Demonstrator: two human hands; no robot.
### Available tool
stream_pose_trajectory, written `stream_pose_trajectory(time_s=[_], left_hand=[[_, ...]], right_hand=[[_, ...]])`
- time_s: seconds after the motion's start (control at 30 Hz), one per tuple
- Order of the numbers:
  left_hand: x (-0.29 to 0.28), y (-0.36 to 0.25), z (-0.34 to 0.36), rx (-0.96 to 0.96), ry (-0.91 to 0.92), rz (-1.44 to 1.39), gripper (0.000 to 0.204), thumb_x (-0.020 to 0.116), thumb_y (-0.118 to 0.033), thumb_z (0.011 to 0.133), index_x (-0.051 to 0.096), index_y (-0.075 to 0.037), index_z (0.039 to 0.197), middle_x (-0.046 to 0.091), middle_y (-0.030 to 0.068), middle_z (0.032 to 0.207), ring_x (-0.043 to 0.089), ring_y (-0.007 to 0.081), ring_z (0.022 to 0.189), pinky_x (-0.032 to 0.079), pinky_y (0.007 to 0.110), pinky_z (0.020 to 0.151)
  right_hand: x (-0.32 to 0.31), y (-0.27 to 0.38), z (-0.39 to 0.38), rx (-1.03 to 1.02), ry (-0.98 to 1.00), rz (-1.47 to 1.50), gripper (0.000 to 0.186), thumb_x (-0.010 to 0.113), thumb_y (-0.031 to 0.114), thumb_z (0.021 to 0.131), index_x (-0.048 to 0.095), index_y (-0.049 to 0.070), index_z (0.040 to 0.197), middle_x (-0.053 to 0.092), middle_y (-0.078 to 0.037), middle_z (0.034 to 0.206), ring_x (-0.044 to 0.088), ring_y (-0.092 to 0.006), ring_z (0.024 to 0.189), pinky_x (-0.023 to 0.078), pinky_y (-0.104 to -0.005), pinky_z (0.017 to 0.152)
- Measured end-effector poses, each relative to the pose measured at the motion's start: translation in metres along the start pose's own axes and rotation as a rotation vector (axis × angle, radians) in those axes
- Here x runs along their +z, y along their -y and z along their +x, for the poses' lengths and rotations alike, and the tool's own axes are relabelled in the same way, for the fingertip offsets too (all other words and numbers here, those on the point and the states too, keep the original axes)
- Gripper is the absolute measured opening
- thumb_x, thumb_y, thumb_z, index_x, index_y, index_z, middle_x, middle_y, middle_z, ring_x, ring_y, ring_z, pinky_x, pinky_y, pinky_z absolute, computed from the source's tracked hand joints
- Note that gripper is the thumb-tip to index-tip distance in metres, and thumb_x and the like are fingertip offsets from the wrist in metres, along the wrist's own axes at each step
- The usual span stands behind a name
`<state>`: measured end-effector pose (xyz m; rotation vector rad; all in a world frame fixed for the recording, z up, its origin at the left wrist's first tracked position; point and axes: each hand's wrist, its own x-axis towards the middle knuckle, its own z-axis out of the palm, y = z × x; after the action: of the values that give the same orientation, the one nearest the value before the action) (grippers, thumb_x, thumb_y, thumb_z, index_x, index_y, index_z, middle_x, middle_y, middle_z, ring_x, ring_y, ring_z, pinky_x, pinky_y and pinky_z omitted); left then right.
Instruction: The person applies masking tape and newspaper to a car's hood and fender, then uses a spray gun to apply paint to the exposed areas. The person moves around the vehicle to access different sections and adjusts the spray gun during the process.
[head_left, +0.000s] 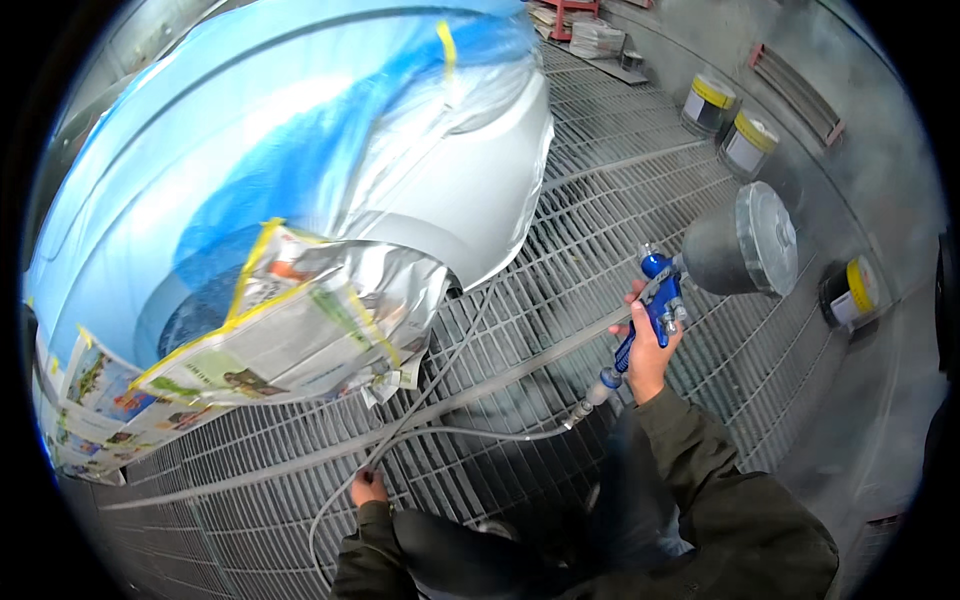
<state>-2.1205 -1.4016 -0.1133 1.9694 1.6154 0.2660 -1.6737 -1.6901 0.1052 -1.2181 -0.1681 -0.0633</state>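
Observation:
My right hand (650,350) is wrapped round the grip of a blue spray gun (660,305), held up right of the middle. A grey cup with a pale lid (765,240) is attached to the gun and tilts to the right. From the fitting under its handle, a grey air hose (480,431) runs left. At lower left my left hand (369,488) is closed round that hose. Ahead on the left stands a car (470,190) with a pale bare panel. Blue plastic film (270,130) and taped newspaper (290,345) cover the rest of the visible body.
Metal grating (600,190) makes up the floor. Along the right wall stand a paint can (708,103), a second can (748,143) and a third can (850,290), all with yellow bands. Stacked papers (597,40) lie at the far end. The hose crosses the floor near my legs.

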Motion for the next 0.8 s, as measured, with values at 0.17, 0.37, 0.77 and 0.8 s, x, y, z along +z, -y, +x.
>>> stream_pose_trajectory(time_s=[0.17,0.37,0.77,0.8], left_hand=[[0.068,-0.145,-0.013,0.565,0.392,0.041,0.036,0.07,-0.028,0.081,0.065,-0.004,0.107,0.067,0.0161,0.098,0.066,0.0322,0.091,0.052,0.042,0.077],[0.08,-0.292,-0.095,0.941,0.428,0.002,0.012,0.068,-0.019,0.083,0.065,-0.007,0.083,0.064,0.0094,0.079,0.063,0.0322,0.072,0.05,0.042,0.062],[0.094,-0.309,-0.134,0.892,0.4,-0.184,0.015,0.07,0.001,0.077,0.066,-0.004,0.09,0.063,0.011,0.083,0.066,0.0257,0.073,0.051,0.033,0.062],[0.096,-0.31,-0.134,0.896,0.387,-0.195,0.017,0.069,0.004,0.076,0.066,-0.004,0.09,0.063,0.0111,0.085,0.066,0.0258,0.074,0.052,0.033,0.063]], right_hand=[[-0.044,-0.066,0.012,-0.008,-0.019,-0.05,0.033,0.053,0.003,0.092,0.053,0.003,0.125,0.057,-0.008,0.123,0.058,-0.0132,0.1,0.058,-0.0279,0.058],[-0.064,-0.088,-0.011,0.215,0.025,0.012,0.035,0.052,0.002,0.093,0.051,0.003,0.128,0.058,-0.008,0.122,0.058,-0.0131,0.101,0.06,-0.0263,0.058],[-0.037,-0.096,-0.041,0.397,0.277,0.139,0.031,0.054,0.011,0.096,0.052,0.003,0.127,0.058,-0.006,0.123,0.058,-0.0142,0.104,0.058,-0.0286,0.062],[-0.037,-0.1,-0.041,0.415,0.308,0.114,0.034,0.054,0.014,0.097,0.05,0.004,0.13,0.058,-0.007,0.124,0.058,-0.0155,0.105,0.058,-0.0287,0.061]])
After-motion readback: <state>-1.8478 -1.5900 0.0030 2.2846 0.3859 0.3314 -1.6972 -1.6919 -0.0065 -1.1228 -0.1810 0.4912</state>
